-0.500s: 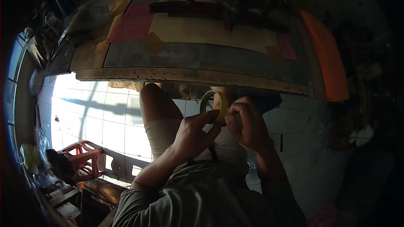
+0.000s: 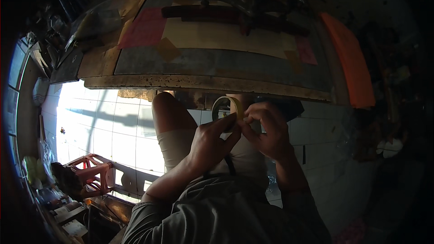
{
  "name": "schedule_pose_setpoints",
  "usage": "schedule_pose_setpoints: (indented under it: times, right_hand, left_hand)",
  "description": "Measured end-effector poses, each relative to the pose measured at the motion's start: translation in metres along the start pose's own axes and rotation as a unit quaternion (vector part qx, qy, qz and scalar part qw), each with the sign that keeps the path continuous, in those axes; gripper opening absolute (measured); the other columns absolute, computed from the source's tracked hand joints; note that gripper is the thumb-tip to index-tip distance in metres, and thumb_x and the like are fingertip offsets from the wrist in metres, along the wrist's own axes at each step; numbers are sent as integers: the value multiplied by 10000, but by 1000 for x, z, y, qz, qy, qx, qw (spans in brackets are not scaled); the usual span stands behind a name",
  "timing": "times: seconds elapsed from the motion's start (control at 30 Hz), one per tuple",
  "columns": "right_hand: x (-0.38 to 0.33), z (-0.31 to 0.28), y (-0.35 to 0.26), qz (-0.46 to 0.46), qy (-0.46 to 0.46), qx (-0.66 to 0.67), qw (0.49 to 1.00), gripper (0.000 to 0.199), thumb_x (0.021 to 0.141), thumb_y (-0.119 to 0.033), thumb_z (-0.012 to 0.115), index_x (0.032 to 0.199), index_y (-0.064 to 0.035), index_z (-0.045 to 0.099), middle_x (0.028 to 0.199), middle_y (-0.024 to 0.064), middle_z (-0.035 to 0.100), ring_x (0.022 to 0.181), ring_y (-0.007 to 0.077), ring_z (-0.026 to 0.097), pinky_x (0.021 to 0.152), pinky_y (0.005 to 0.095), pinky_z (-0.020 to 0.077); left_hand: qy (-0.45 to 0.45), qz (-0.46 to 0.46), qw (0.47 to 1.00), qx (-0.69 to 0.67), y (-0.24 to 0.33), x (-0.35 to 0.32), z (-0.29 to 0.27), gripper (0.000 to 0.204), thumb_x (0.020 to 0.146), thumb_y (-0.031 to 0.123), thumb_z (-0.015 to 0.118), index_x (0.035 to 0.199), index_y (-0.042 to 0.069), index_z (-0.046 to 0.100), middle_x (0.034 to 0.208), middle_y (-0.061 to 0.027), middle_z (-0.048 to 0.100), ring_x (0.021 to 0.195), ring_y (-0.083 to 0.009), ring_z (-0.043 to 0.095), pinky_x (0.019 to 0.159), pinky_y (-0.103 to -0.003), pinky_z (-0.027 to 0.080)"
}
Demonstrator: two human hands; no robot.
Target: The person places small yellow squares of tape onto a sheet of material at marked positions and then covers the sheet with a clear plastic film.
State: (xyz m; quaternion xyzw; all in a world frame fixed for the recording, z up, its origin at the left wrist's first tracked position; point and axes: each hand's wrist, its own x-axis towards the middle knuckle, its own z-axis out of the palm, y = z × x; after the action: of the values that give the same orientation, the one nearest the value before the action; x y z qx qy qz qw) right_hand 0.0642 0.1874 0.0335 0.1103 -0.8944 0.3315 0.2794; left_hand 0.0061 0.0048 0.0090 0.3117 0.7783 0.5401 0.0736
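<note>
A thin yellowish roll of tape (image 2: 239, 107) is held up over my lap, just below the table's front edge. My left hand (image 2: 210, 139) grips the lower part of this ring between thumb and fingers. On its right side, my right hand (image 2: 270, 130) has thumb and fingertips pinched together against the ring's outer face. Whether a loose tape end lies between those fingertips is too small to tell.
Ahead stands a worktable with a worn wooden front edge (image 2: 203, 82) and a dark clamp-like bar (image 2: 212, 12) on top. An orange sheet (image 2: 348, 58) hangs at its right. A red plastic stool (image 2: 95, 174) is on the tiled floor at left.
My right hand has moved slightly left and closer in, its fingertips now against the tape roll. The roll has shifted a little to the left.
</note>
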Motion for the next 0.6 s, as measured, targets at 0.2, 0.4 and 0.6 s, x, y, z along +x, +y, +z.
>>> schedule_pose_setpoints:
  times: [0.2,0.4,0.6]
  right_hand:
    - [-4,9,3,2,40,27,999,226,847,-5,857,928,-36,648,952,87,708,843,199,709,715,319,562]
    - [-5,23,1,31,89,21,995,205,849,26,835,911,-29,647,921,87,705,831,185,714,711,307,559]
    - [11,15,36,138,244,-63,958,201,875,-4,827,935,-62,644,902,28,672,779,128,620,687,306,473]
  left_hand:
    - [22,9,1000,3,-9,-5,7,371,943,184,781,1267,15,719,944,-147,802,836,-307,807,694,-380,642]
    - [34,51,994,86,-15,-5,12,420,933,145,791,1312,-4,687,868,-151,783,751,-277,797,616,-363,624]
    - [103,231,955,154,-15,-3,12,429,886,42,806,1288,-39,680,822,-87,762,677,-204,761,591,-330,600]
